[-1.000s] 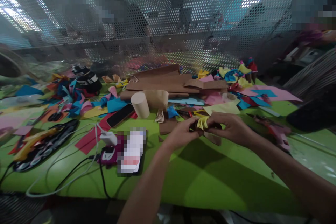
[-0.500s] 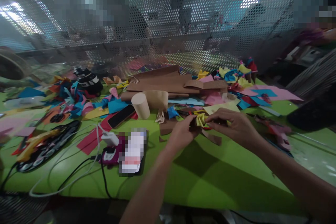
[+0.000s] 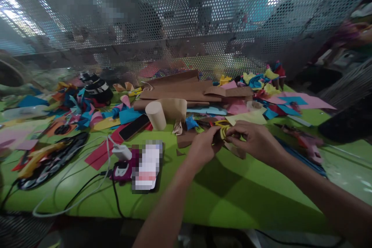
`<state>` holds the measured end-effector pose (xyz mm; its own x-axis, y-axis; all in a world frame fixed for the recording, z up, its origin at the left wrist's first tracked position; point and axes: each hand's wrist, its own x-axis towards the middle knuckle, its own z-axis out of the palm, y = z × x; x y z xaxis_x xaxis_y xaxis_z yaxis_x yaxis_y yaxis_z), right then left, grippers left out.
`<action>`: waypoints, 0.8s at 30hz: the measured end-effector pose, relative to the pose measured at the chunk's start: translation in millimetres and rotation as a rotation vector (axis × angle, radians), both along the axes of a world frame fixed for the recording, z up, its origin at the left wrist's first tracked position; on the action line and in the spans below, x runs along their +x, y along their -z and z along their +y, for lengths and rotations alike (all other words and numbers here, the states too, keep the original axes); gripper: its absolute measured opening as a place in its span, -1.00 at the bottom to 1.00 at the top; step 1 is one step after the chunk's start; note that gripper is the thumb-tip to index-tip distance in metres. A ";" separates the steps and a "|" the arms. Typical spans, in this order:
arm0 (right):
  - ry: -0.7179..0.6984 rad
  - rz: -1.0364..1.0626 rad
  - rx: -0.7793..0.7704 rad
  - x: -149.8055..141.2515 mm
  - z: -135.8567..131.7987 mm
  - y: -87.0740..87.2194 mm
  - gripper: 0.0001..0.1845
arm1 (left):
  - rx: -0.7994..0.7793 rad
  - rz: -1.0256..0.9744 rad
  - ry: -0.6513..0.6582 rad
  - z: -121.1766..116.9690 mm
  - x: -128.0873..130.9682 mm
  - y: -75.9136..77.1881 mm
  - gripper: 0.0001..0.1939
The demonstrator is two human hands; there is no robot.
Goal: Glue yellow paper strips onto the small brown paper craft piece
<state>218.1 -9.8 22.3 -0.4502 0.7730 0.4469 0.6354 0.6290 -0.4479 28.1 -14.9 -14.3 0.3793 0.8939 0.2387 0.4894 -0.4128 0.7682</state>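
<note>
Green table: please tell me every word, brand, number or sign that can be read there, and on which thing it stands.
No text is readable.
Black object with whitish band: marks too blurred.
Lit phone: screen pixelated.
Small yellow object: dark marks too small.

Scene dim; backlit through perforated screen (image 3: 180,19). Shadow cast below the grip (image 3: 225,133) onto tabletop (image 3: 162,205). Glare at far right. Edges stretched, slightly blurred.

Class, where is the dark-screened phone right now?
In the head view, left of centre, the dark-screened phone lies partly on red paper, just left of the upright cream cylinder.
</note>
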 end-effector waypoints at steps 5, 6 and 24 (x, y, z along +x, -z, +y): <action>-0.040 -0.007 0.013 5.3 3.2 1.2 -0.87 | -0.039 0.033 0.003 0.4 0.6 -0.5 -0.55; -0.058 -0.007 0.019 6.5 3.6 1.5 -0.86 | -0.050 0.029 0.007 0.5 0.6 -0.5 -0.56; -0.281 -0.117 0.128 18.5 2.5 -8.8 -0.79 | -0.232 -0.301 0.130 6.5 2.5 14.2 -0.57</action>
<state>236.6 -7.4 31.1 -0.6923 0.5519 0.4650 0.4714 0.8337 -0.2877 30.6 -8.3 -28.5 0.4371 0.8862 0.1534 0.1835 -0.2549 0.9494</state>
